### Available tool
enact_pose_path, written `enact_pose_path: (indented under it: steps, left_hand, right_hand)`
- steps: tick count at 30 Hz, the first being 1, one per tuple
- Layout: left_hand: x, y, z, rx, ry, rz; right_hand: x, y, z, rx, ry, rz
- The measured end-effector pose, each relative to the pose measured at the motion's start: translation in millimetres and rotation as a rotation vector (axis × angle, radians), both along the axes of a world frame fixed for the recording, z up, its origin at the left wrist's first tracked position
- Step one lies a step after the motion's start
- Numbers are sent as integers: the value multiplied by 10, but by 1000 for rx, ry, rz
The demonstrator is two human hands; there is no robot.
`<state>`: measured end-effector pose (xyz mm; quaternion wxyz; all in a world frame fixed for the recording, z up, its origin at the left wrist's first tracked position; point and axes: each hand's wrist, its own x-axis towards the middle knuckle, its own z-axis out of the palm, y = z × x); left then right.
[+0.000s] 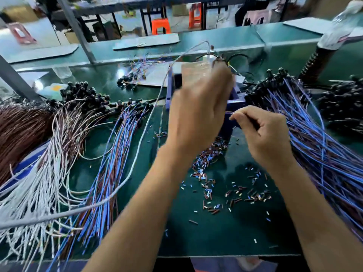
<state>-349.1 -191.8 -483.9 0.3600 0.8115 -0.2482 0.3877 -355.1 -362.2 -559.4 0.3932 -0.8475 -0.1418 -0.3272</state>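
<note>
Two bare hands work over a green mat (225,238) strewn with short insulation offcuts (206,165). The right hand (263,134) pinches a thin blue wire (228,112) between thumb and forefinger, just in front of a blue benchtop machine (170,91). The left hand (198,108) is raised against the machine's top, fingers curled and blurred; whether it grips anything cannot be told. A thick bundle of blue wires (318,146) fans out on the right. White wires (37,185) lie heaped on the left.
</note>
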Motion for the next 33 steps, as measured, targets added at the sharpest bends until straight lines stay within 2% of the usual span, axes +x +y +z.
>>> enact_pose_path:
  steps: [2, 3, 6, 11, 14, 17, 19, 21, 23, 28, 33]
  left_hand:
    - [-179, 30, -396, 144, 24, -139]
    - [-163, -16, -526, 173, 86, -83]
    - [-35, 79, -665, 112, 167, -92]
    - [22, 289, -784, 199, 210, -117]
    - [33, 371, -857, 148, 227, -68]
    - [57, 417, -904, 100, 221, 88]
    - [81, 407, -915, 71, 221, 198]
    - [92, 379, -937, 50, 216, 216]
    - [93, 362, -962, 43, 233, 144]
    - [87, 304, -993, 61, 266, -131]
    - [100, 305, -1021, -37, 277, -167]
  right_hand:
    - [-23, 81, -102, -11, -32, -12]
    - [-34, 134, -140, -18, -39, 4]
    - [-22, 231, -202, -17, -5, 82]
    - [-20, 290, -203, 16, 63, 136]
    - [-33, 253, -193, 133, 107, 112]
    - [-5, 178, -198, 290, 169, 61]
    - [14, 142, -206, 437, 222, 59]
    - [17, 133, -211, 587, 279, 84]
    - [13, 137, -220, 666, 320, 117]
    - [-3, 204, -228, 673, 350, 199]
    - [-21, 204, -212, 742, 377, 103]
